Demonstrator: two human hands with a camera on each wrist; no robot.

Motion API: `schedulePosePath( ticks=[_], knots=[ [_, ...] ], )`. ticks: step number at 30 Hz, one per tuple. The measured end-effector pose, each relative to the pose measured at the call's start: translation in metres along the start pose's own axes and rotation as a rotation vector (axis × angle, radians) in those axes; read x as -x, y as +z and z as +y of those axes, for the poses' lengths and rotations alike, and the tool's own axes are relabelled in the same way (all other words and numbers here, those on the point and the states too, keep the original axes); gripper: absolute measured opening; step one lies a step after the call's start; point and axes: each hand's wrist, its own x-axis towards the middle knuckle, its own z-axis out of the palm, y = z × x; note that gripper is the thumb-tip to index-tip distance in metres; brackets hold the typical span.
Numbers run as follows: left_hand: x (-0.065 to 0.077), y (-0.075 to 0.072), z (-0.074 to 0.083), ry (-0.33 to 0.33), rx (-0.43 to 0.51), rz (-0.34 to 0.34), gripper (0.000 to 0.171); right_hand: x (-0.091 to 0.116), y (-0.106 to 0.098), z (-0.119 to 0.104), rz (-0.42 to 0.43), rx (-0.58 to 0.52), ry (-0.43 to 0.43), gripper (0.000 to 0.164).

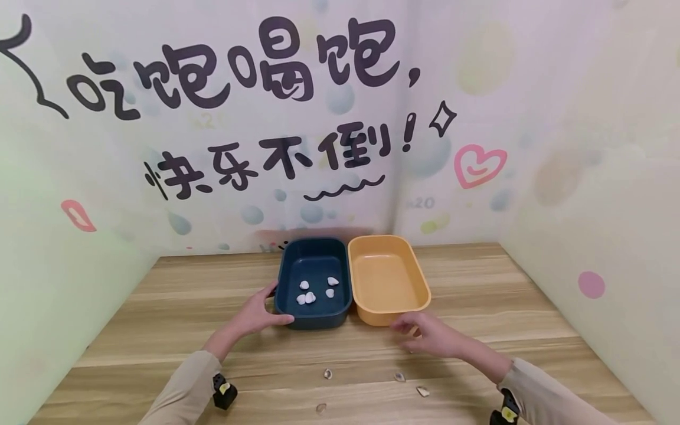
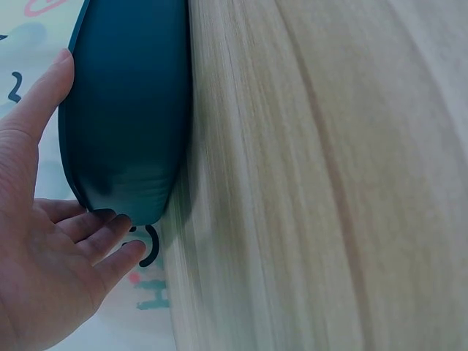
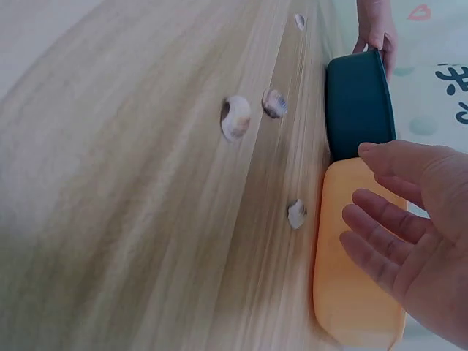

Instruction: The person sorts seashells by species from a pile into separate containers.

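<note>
My left hand [image 1: 257, 314] grips the near left corner of a dark blue tub [image 1: 319, 321]. Its thumb [image 2: 58, 77] lies at the rim and its fingers [image 2: 102, 235] rest along the outer left wall. Inside the tub sit several small white shells [image 1: 310, 297]. Beside it on the right stands a yellow-orange tub [image 1: 388, 283] with a bare floor. My right hand [image 1: 431, 335] hovers at that tub's near right corner, fingers loosely bent and holding nothing. In front of the tubs, several small shells lie on the table, among them one pale shell [image 1: 422, 391] and another [image 1: 327, 373].
The wood-grain table [image 1: 212, 283] meets a printed wall [image 1: 340, 195] close behind both tubs. Plain side walls close it in, the left wall [image 1: 64, 307] and the right wall [image 1: 595, 248]. A black wrist camera [image 1: 224, 394] sits on my left sleeve.
</note>
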Motion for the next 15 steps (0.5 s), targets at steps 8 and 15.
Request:
schedulePosePath(
  ticks=[8, 15],
  knots=[
    [0.002, -0.001, 0.0, -0.006, -0.013, -0.013, 0.1, 0.008, 0.008, 0.014, 0.026, 0.065, -0.061, 0.019],
    [0.002, -0.002, 0.001, -0.005, -0.008, -0.016, 0.1, 0.014, 0.014, 0.019, 0.053, 0.03, -0.011, 0.017]
  ],
)
